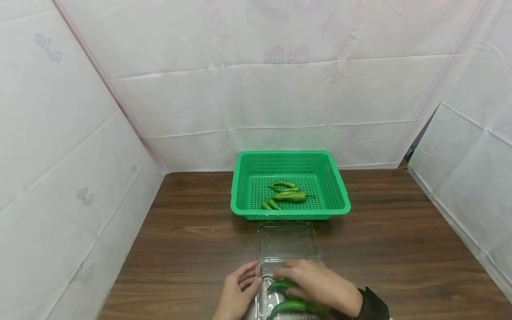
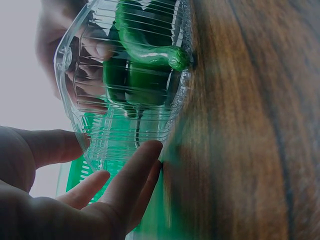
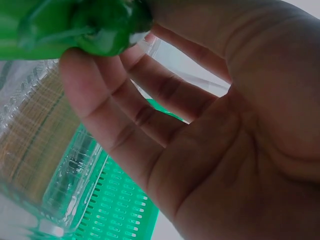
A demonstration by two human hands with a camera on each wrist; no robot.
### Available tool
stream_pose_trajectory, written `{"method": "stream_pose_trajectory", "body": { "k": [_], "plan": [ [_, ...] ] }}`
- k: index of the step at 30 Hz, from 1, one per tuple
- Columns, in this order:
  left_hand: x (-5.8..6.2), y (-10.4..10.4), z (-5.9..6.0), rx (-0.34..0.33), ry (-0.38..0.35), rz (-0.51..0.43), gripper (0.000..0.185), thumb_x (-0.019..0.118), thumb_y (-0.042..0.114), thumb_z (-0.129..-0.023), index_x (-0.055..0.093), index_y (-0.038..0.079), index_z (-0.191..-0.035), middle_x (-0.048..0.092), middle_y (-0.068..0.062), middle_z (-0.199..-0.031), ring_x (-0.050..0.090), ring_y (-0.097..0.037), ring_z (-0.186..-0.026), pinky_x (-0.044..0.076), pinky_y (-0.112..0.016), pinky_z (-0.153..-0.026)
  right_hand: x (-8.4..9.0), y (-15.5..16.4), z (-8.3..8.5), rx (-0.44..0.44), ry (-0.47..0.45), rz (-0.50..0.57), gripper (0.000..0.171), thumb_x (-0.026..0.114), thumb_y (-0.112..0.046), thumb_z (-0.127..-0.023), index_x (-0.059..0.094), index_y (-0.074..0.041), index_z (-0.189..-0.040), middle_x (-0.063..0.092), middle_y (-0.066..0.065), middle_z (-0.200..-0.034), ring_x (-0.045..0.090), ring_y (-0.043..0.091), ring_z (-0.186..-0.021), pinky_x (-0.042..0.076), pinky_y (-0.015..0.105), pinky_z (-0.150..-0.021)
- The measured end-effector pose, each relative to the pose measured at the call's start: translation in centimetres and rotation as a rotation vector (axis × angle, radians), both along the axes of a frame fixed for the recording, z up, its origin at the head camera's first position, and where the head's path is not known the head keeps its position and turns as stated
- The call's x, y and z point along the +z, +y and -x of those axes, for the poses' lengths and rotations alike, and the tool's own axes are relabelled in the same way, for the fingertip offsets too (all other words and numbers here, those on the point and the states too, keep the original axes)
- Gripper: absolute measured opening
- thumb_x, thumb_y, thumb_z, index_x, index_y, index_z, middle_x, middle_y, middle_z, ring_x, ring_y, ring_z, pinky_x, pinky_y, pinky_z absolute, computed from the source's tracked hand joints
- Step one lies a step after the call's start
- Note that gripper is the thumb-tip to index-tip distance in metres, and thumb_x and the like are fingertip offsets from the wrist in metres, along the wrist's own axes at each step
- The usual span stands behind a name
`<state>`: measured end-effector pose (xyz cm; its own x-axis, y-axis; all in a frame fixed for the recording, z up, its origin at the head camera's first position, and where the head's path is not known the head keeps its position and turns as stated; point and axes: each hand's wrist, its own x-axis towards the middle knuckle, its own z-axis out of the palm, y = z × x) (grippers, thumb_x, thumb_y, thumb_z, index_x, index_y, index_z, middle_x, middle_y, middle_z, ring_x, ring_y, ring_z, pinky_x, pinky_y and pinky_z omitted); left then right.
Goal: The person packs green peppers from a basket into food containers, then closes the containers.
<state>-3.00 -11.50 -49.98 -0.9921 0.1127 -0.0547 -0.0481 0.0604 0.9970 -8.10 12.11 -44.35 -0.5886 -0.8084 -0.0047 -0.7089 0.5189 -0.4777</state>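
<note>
A clear plastic clamshell box (image 1: 259, 295) lies open at the front of the table, its lid (image 1: 287, 240) folded back. My left hand (image 1: 237, 293) is at the box's left side, its fairly straight fingers (image 2: 131, 175) and thumb touching the clear wall. Over the box, my right hand (image 1: 320, 284) pinches a green pepper (image 3: 102, 30) between thumb and fingers. Under that hand in the head view shows a green pepper (image 1: 280, 285); a second, curved green pepper (image 1: 294, 306) lies nearer the front. The right hand partly hides both.
Behind the box stands a green perforated basket (image 1: 235, 191), holding several green peppers (image 1: 289, 196). Brown wood-grain tabletop (image 1: 180, 249) extends on both sides. White sheets (image 1: 280, 98) wall off the back and both sides.
</note>
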Motion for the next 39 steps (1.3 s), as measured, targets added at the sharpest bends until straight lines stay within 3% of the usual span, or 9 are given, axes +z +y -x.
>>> {"method": "stream_pose_trajectory", "body": {
  "k": [16,39],
  "plan": [
    [0.12,0.06,0.0,0.006,0.031,0.009,0.045,0.069,-0.001,-0.094,0.056,-0.015,-0.134,0.067,-0.032,-0.122,0.068,-0.04,-0.111,0.054,-0.02,-0.093,0.03,-0.04,-0.93,-0.015,0.038,-0.04,0.025,0.08,-0.019,-0.089,0.071,-0.031,-0.11,0.05,-0.015,-0.086,0.044,-0.004,-0.069,0.04,0.016,-0.056],
    [0.02,-0.06,0.07,-0.005,0.006,0.013,0.044,0.069,0.0,-0.096,0.056,-0.014,-0.135,0.066,-0.03,-0.124,0.067,-0.038,-0.113,0.054,-0.02,-0.094,-0.14,-0.18,-0.68,0.002,0.023,-0.058,0.024,0.08,-0.022,-0.091,0.073,-0.029,-0.113,0.051,-0.015,-0.087,0.045,-0.005,-0.071,0.041,0.015,-0.06]
  ]
}}
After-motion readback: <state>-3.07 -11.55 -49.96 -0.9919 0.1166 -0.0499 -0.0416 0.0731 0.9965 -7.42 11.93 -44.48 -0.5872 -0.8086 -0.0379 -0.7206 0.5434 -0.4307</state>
